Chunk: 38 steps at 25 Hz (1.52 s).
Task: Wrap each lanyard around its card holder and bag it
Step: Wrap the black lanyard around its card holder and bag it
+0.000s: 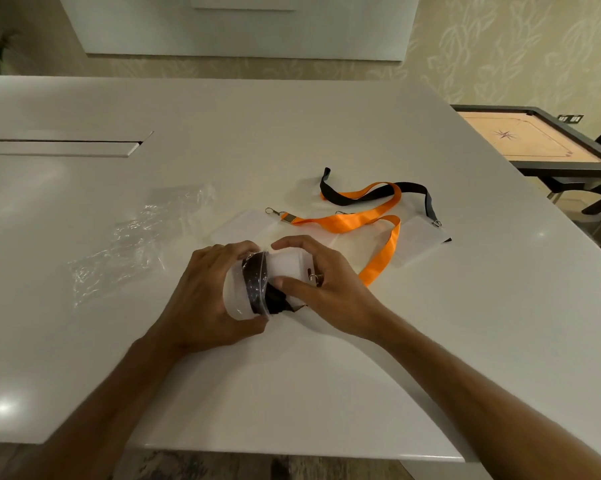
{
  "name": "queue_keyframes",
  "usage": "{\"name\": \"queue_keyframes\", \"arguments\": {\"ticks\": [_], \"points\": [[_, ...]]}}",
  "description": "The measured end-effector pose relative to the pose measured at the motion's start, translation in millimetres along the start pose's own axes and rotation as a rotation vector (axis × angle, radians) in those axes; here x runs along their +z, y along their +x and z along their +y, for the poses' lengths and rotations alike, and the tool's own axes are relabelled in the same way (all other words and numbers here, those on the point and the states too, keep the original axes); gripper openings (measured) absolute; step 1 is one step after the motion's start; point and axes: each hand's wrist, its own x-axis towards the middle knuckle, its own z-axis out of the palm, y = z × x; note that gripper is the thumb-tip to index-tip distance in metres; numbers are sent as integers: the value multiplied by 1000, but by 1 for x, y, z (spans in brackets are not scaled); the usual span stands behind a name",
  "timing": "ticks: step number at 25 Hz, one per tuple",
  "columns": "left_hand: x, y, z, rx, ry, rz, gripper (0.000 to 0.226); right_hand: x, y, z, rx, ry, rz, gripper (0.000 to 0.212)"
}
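Two hands are gripping one wrapped card holder (287, 268) between them above the white table (326, 375): left hand (202, 296) curling round the clear bag (236, 299), right hand (323, 285) pinching the holder's exposed end, black lanyard (257, 285) lying at the bag's mouth.

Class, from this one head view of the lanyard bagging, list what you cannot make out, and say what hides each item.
- How far the wrapped card holder sits inside the bag: both hands, left hand and right hand, cover it.
- How many spare bags lie in the clear pile: they are transparent and overlap.
- The card holders under the orange lanyard: pale against the white table, edges unclear.
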Motion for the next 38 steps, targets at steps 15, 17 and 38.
{"name": "queue_keyframes", "arguments": {"ticks": [15, 17, 38], "points": [[9, 14, 15, -155, 64, 129, 91, -9, 5, -7, 73, 50, 188, 7], [9, 13, 16, -169, 18, 131, 92, -14, 5, -6, 82, 57, 140, 9], [-12, 43, 0, -337, -667, -83, 17, -18, 7, -1, -2, 96, 13, 17]]}}
